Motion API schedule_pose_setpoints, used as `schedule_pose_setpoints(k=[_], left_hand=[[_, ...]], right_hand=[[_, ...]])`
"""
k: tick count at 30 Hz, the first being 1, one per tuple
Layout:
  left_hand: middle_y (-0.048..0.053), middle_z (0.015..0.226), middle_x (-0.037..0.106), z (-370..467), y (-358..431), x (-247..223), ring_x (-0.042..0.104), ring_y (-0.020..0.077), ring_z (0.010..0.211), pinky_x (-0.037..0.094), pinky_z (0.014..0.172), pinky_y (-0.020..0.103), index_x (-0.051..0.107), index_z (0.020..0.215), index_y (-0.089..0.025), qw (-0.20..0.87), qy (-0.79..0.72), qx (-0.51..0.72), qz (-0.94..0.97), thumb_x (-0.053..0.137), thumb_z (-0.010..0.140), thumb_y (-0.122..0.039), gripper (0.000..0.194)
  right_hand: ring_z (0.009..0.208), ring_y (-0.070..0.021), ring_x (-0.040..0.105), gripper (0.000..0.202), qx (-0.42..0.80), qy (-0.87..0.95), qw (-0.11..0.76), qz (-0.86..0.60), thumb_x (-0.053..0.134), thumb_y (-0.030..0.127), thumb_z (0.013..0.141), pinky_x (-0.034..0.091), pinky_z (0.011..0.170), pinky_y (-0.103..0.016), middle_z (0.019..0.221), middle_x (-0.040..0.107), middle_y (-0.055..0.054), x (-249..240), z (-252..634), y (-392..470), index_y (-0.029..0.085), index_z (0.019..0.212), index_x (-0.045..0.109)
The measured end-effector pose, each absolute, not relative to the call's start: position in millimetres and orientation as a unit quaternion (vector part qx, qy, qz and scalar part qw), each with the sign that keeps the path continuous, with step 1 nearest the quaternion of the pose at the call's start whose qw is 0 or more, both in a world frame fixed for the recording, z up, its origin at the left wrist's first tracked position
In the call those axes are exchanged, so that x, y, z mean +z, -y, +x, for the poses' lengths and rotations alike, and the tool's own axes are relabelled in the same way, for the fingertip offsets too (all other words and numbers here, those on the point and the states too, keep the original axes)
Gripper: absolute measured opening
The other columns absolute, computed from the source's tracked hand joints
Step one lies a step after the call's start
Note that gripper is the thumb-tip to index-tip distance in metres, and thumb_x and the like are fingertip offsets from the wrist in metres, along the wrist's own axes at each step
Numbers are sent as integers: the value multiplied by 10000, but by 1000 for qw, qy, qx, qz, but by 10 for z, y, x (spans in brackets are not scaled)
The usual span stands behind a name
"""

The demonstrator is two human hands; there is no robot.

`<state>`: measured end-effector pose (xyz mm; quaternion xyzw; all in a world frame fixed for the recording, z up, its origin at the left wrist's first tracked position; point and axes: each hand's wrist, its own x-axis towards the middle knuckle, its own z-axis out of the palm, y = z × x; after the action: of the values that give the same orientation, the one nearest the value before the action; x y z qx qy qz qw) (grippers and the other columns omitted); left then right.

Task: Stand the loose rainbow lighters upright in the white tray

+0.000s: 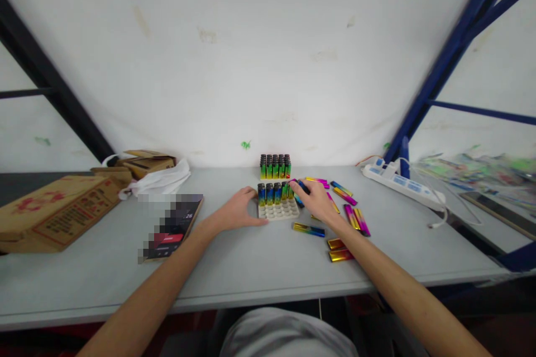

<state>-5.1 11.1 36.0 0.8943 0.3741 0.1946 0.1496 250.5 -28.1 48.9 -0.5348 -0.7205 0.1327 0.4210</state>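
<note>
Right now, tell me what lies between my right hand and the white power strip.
In the head view, loose pink, gold and blue pieces lie between your right hand and the power strip.

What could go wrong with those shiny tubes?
The right hand is right beside the upright tubes in the white tray, so a bump might tip some.

The left hand is at the tray's left side; a nudge could shift it.

The gold-and-pink tubes near the right forearm might get brushed and slide.
</note>
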Motion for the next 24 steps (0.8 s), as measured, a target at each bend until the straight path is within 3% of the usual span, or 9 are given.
schedule_pose_setpoints(k=[15,20,24], left_hand=[[127,1210,629,-53,-112,348,589,326,1133,464,1018,421,635,1189,-169,149,-374,203,892,784,653,-575,689],[128,1208,628,-56,-124,328,585,329,1131,462,1010,417,631,1194,-171,146,-374,202,893,783,654,-590,700],[134,1219,620,-57,-126,325,576,324,1134,459,1013,425,622,1203,-163,151,-372,200,894,781,662,-577,700]], right_hand=[[583,-137,430,288,125,706,415,-560,428,330,891,250,556,-269,577,466,30,456,2533,282,213,630,388],[603,-138,448,349,112,705,421,-559,440,406,953,276,577,-266,620,508,28,476,2522,295,207,666,430],[653,-149,494,351,118,729,412,-533,391,476,1011,339,623,-262,710,561,20,503,2539,311,209,807,495]])
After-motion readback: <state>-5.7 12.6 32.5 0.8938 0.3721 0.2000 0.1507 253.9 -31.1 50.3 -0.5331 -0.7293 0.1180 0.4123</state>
